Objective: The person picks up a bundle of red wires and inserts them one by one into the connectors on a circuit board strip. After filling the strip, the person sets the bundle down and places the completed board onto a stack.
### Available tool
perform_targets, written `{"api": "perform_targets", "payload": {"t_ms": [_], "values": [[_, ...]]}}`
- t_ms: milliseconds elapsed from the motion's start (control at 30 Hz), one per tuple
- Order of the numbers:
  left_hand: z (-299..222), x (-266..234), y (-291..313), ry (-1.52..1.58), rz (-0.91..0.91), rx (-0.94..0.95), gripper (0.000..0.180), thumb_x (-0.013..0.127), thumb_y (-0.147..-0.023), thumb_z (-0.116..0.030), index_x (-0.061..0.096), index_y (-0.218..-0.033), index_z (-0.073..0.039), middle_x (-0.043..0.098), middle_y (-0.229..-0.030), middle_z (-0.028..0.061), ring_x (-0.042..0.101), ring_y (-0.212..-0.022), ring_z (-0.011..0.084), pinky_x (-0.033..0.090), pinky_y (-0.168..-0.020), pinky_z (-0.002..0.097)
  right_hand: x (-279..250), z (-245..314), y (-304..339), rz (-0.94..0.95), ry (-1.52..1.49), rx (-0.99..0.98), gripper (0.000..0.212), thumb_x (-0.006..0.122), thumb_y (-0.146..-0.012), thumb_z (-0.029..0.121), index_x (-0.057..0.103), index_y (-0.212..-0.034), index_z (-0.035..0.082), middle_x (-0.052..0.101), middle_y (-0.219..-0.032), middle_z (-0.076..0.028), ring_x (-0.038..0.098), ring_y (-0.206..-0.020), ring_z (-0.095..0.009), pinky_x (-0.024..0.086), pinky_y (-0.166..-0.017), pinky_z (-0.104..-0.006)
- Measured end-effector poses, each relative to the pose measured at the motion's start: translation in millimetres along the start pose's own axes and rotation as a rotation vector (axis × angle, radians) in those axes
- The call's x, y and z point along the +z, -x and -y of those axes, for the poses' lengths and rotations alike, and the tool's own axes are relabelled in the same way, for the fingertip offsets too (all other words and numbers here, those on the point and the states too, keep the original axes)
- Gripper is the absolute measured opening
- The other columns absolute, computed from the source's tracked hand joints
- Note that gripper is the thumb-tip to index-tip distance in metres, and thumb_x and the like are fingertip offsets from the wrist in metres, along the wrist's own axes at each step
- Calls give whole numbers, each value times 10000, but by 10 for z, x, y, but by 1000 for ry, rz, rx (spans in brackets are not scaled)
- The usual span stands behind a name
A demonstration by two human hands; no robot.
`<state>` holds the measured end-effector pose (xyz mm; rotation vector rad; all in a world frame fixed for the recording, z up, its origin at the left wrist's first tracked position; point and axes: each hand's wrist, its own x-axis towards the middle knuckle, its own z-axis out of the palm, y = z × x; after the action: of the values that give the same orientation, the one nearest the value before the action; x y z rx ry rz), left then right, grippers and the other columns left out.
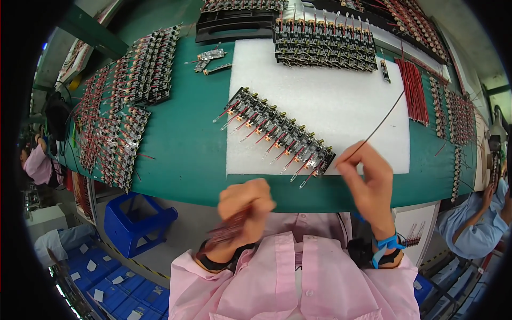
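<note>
The right hand (368, 178) pinched one thin wire (381, 124) above the white foam pad (341, 101); the left hand (244, 205) clutched a blurred wire bundle (229, 230) (near the chest). Light and limp, the wire probably handled best near its end.

Right hand (368, 178) pinching black wire (381, 124)

single head view, looking steeply down, close over green workbench (186, 144).
</note>
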<state>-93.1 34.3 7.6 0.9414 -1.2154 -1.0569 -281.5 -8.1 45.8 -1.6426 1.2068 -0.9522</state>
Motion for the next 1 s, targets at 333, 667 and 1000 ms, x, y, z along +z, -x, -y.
{"api": "perform_targets", "payload": {"t_ms": [333, 667, 1000], "values": [[106, -60, -51, -193, -1, 48, 349, 553, -768, -229, 386, -574, 8, 331, -495, 34, 304, -419, 120, 250, -390, 236, 26, -318, -121, -239, 429, -143, 52, 539, -660, -48, 517, -693, -14, 487, -679, -61, 452, -571, -141, 357, -496, -222], [99, -41, -15, -184, -50, -36, 400, 494, -801, -297, 315, -557, -37, 300, -477, 5, 256, -410, 87, 231, -382, 228, 26, -298, -152, -170, 389, -174, 87, 572, -621, -28, 507, -655, 19, 463, -651, -71, 422, -591, -208, 328, -539, -288], [89, -20, -30, -251, -61, -47, 411, 491, -802, -304, 306, -549, -38, 295, -472, 5, 258, -411, 87, 236, -385, 229, 40, -354, -143, -204, 425, -182, 65, 551, -655, -28, 494, -670, 0, 451, -652, -56, 429, -581, -148, 340, -493, -234]]}}
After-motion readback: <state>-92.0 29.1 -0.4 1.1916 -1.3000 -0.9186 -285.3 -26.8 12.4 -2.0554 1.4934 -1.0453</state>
